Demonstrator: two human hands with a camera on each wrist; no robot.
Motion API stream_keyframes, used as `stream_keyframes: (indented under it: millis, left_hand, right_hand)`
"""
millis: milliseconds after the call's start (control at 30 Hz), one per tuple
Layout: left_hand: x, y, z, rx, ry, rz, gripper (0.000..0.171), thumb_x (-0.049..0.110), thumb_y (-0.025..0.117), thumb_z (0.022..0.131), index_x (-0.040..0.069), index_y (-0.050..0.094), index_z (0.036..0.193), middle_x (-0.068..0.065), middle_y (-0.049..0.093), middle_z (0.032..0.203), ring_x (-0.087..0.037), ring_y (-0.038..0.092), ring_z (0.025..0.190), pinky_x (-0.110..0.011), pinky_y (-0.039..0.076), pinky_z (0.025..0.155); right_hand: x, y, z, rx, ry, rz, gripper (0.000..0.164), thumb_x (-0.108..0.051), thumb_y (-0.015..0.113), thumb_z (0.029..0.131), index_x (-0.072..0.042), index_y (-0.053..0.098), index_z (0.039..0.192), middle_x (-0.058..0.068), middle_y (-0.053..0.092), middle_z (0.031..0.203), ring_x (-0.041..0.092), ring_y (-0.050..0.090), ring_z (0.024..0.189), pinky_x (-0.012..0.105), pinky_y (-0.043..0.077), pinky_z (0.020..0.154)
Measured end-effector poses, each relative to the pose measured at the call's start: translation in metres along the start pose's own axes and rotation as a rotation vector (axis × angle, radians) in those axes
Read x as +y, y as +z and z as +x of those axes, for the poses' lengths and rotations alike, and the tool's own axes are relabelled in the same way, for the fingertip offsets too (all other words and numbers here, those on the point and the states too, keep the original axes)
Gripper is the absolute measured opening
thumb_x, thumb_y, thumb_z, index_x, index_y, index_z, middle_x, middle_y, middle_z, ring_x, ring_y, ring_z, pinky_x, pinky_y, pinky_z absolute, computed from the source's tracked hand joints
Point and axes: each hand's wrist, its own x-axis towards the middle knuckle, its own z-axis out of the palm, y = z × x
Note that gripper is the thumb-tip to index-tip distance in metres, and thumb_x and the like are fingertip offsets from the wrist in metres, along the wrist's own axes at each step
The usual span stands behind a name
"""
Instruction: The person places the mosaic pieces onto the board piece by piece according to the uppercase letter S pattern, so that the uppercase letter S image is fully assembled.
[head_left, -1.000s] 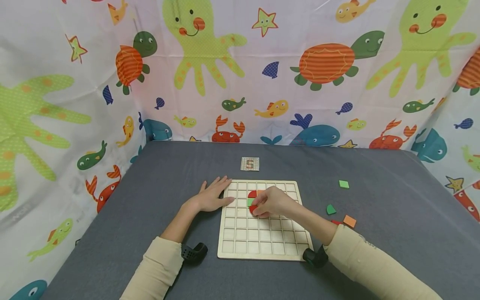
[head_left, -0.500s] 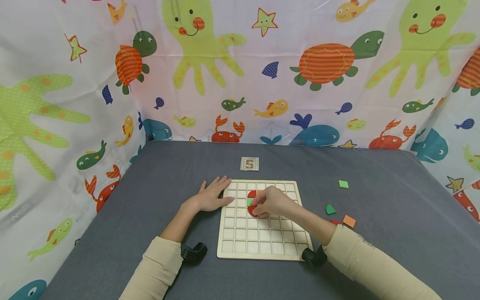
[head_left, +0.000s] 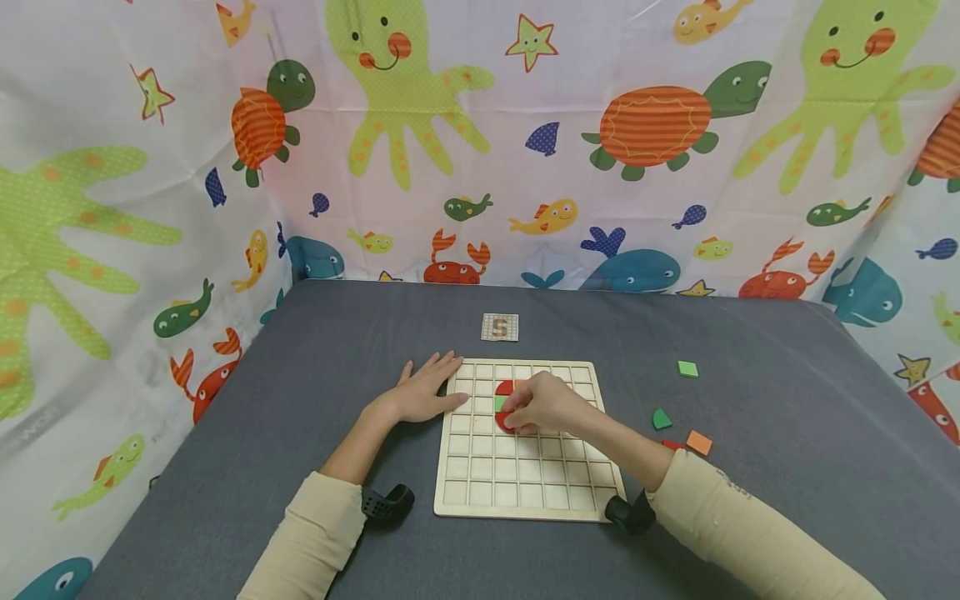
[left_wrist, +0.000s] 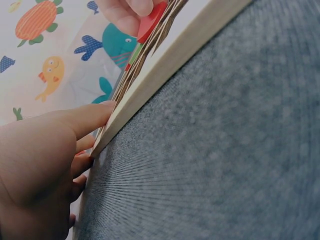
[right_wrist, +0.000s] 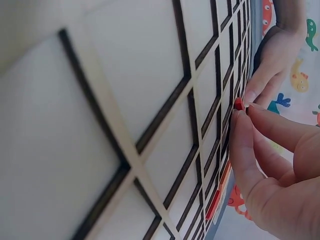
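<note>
Right hand [head_left: 546,405] over middle of wooden grid board [head_left: 525,487], fingertips [right_wrist: 240,131] curled, pinching red piece [head_left: 505,419] down at grid cell, just below green piece [head_left: 499,403]. Left hand [head_left: 424,392] flat, fingers straight, resting on table [head_left: 225,433], touching board's left edge. Card [head_left: 499,327] beyond board.

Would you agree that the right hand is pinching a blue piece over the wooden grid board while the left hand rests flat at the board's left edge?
Not quite: the piece pinched by the right hand is red, not blue, as the head view shows. The rest holds: it is over the wooden grid board, and the left hand rests flat at the board's left edge.
</note>
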Motion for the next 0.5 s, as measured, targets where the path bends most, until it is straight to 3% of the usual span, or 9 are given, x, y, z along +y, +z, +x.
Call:
stream_keyframes:
  millis: [500]
  left_hand:
    - [0.0012,-0.0020,-0.0026,0.002,0.011,-0.009,0.070,0.042,0.050,0.098,0.007,0.023,0.152,-0.014,0.015,0.157,-0.033,0.006,0.143,-0.061,-0.004,0.107]
  right_hand:
    - [-0.0024,0.0013,-0.0037,0.022,-0.003,-0.014,0.004,-0.003,0.075,0.081,-0.002,0.074,0.085,0.004,0.067,0.072,0.014,0.062,0.059,0.027,0.054,0.060]
